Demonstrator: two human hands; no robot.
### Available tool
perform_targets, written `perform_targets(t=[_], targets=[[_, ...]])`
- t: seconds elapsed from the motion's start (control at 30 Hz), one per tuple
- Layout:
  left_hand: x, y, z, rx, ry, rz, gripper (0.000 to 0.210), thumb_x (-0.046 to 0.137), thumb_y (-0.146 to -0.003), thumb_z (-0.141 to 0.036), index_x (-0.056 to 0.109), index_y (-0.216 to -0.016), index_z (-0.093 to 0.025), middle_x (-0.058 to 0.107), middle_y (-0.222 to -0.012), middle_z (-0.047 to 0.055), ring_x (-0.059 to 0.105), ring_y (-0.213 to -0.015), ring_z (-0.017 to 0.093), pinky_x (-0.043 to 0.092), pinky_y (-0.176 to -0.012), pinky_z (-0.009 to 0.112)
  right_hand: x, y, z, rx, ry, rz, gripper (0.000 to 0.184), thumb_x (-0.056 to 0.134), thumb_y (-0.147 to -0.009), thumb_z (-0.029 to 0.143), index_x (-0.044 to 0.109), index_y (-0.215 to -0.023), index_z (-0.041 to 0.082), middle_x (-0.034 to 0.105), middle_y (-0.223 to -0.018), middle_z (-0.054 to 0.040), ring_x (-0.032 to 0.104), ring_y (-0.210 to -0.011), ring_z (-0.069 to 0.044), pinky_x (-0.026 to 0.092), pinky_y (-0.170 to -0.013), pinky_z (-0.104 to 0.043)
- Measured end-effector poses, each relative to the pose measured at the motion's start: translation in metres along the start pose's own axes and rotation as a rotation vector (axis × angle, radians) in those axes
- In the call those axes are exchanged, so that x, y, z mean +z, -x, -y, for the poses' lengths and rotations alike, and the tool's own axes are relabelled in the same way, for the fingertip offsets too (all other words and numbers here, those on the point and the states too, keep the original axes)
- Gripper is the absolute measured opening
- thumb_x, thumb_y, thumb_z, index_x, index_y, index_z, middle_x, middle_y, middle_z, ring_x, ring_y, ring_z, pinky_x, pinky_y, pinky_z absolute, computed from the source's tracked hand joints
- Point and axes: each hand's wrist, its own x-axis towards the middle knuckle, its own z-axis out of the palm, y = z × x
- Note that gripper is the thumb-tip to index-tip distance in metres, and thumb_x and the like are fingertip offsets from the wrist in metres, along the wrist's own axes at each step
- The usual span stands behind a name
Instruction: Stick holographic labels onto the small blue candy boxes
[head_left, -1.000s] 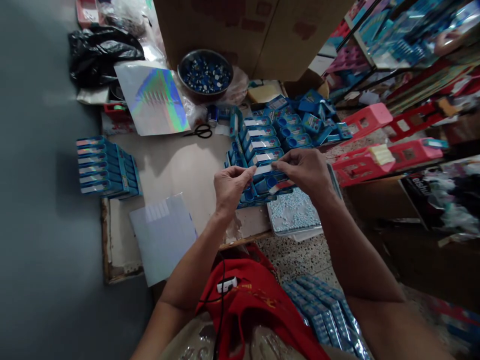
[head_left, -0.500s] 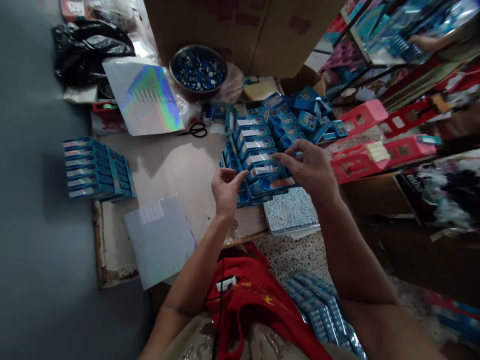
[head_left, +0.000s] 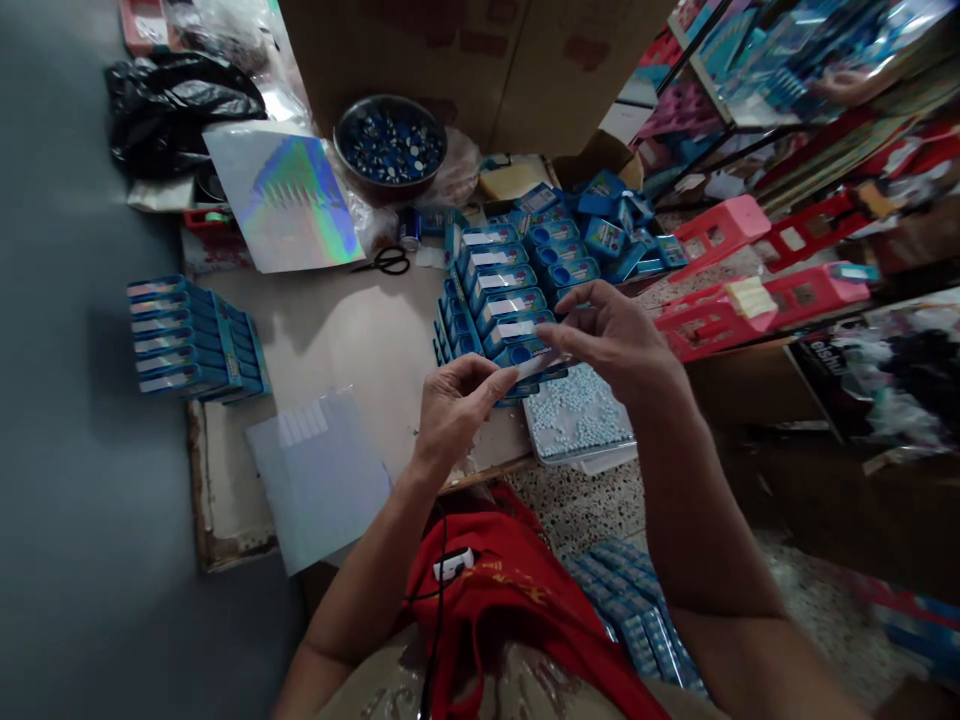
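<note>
Both hands drew nearer the body | left hand (head_left: pixel 452 410) and right hand (head_left: pixel 611 335) pinched a thin strip (head_left: pixel 541 362) taut between them | blue boxes (head_left: pixel 504 290) lined the surface (head_left: pixel 337 330)

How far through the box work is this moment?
Done: a finished stack of blue boxes sits at the table's left. In hand: left hand and right hand pinch a small strip over the front row of boxes. Left: loose boxes piled behind it.
</note>
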Motion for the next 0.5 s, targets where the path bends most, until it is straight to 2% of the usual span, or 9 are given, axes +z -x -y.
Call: perform_targets(t=[0.07, 0.13, 0.3, 0.5], targets=[[-0.007, -0.002, -0.003, 0.001, -0.083, 0.018, 0.039, 0.084, -0.079, -0.053, 0.069, -0.067, -0.019, 0.055, -0.059, 0.0, 0.042, -0.052, 0.009, 0.033, -0.049, 0.025, -0.004, 0.004, -0.007, 0.062, -0.169, 0.074, 0.054, 0.089, -0.064, 0.053, 0.055, -0.095, 0.025, 0.06, -0.064, 0.0072, 0.057, -0.058, -0.013, 0.046, -0.057, -0.028], [-0.011, -0.005, -0.006, 0.006, -0.157, 0.004, 0.041, 0.084, -0.079, -0.054, 0.068, -0.065, -0.019, 0.054, -0.059, 0.0, 0.042, -0.053, 0.009, 0.032, -0.05, 0.026, -0.005, 0.007, -0.013, 0.109, -0.198, 0.042, 0.057, 0.091, -0.058, 0.05, 0.053, -0.092, 0.025, 0.064, -0.067, 0.0059, 0.061, -0.061, -0.014, 0.048, -0.059, -0.029], [-0.012, -0.015, -0.005, 0.011, -0.211, -0.039, 0.04, 0.083, -0.078, -0.054, 0.068, -0.065, -0.019, 0.055, -0.058, 0.0, 0.043, -0.054, 0.009, 0.032, -0.05, 0.026, 0.007, 0.002, -0.018, 0.063, -0.077, -0.116, 0.048, 0.084, -0.067, 0.051, 0.051, -0.092, 0.026, 0.066, -0.072, 0.0048, 0.067, -0.067, -0.017, 0.052, -0.066, -0.032], [-0.013, -0.031, 0.016, -0.037, -0.182, -0.025, 0.043, 0.085, -0.075, -0.055, 0.065, -0.064, -0.018, 0.053, -0.058, -0.001, 0.042, -0.054, 0.009, 0.032, -0.051, 0.024, 0.011, -0.008, -0.024, 0.039, 0.173, -0.109, 0.041, 0.082, -0.074, 0.048, 0.055, -0.094, 0.026, 0.066, -0.074, 0.003, 0.061, -0.067, -0.017, 0.05, -0.067, -0.034]])
